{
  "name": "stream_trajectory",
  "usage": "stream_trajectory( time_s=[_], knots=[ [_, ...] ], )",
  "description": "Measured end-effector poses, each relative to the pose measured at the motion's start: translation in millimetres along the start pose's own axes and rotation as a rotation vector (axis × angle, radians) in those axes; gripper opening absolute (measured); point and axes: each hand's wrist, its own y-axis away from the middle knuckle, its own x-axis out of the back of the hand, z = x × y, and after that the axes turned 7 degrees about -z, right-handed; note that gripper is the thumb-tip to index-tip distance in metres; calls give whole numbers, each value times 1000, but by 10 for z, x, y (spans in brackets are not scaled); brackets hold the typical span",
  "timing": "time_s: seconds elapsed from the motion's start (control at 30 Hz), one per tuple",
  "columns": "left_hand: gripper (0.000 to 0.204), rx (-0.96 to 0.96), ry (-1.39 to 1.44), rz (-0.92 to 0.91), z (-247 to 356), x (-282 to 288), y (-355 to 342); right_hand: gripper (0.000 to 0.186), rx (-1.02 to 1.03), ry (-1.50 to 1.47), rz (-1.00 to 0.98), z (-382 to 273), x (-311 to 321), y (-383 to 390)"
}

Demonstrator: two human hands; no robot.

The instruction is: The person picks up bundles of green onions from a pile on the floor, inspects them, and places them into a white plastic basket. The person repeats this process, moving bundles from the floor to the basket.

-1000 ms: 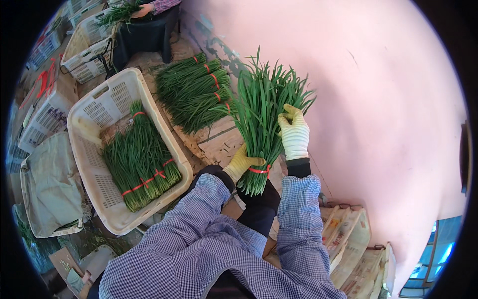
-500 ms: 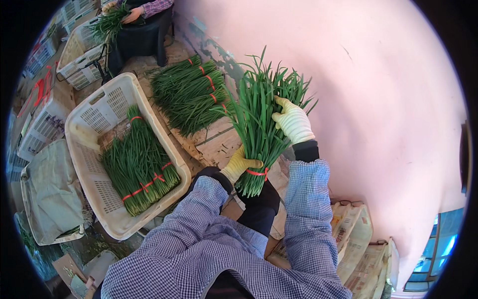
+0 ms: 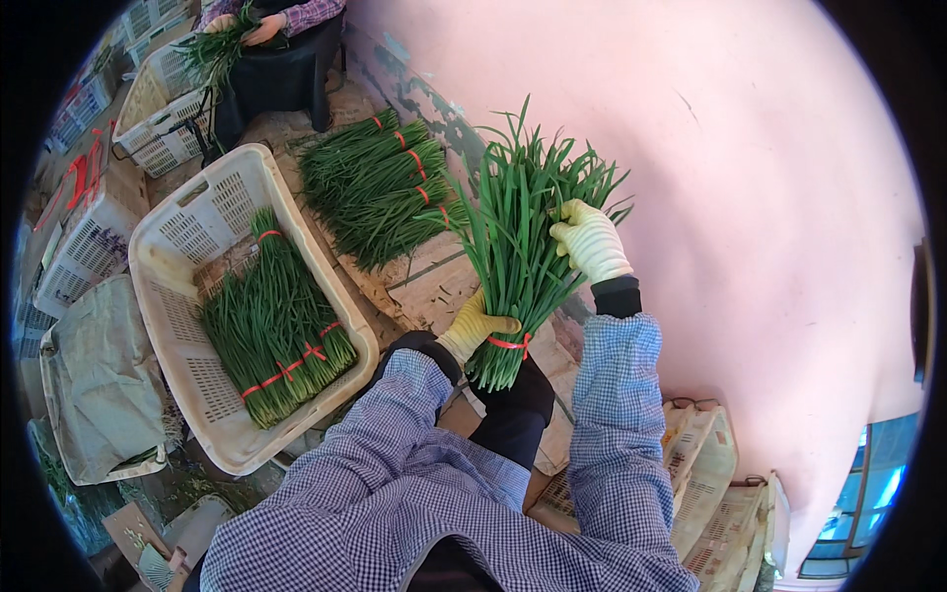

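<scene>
My left hand (image 3: 475, 327), in a yellowish work glove, is wrapped round a bundle of green garlic chives (image 3: 523, 247) just above its red tie. The bundle stands upright and leafy end up, with its pale cut stems down over my dark-clad leg. My right hand (image 3: 590, 240), in a pale ribbed glove, is at the right side of the leaves with its fingers curled and pinched together. What lies between those fingertips is too small to tell.
Left of me stands a white plastic crate (image 3: 258, 456) with tied chive bundles (image 3: 281, 335) in it. More tied bundles (image 3: 380, 187) lie on the floor ahead. A co-worker's hands (image 3: 264, 30) hold greens at the far left. A pink wall (image 3: 750, 197) rises on the right, with crates (image 3: 705, 474) by it.
My right hand has moved slightly right and down along the leaves, and its fingers have curled in more. The left hand and the bundle's base have stayed put.
</scene>
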Motion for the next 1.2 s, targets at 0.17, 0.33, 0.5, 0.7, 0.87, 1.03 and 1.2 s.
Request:
stream_trajectory(
  time_s=[0.17, 0.33, 0.5, 0.7, 0.87, 1.03, 1.2],
  knots=[
    [50, 2, 7, -11, 15, -9, -2, 24, -19, -59, -64, -42, 62, 81],
    [50, 9, -18, -2, -13, 19, -15, 20, -8, -8, -86, 2, 81, 65],
    [55, -2, -68, 33, -94, 74, -53, 25, 146, 629, 145, 23, 12, 50],
    [58, -9, -94, 106, -127, 118, -92, 23, 82, 53, 41, -1, 12, 157],
    [49, -24, -80, 153, -111, 121, -116, 16, 156, -654, 181, 161, -61, 300],
    [44, -68, -96, 148, -126, 128, -92, 19, 277, -968, 136, 106, 192, 472],
    [43, -8, 19, 137, -27, 64, -55, 19, 397, -786, -205, 390, 338, 717]
  ],
)
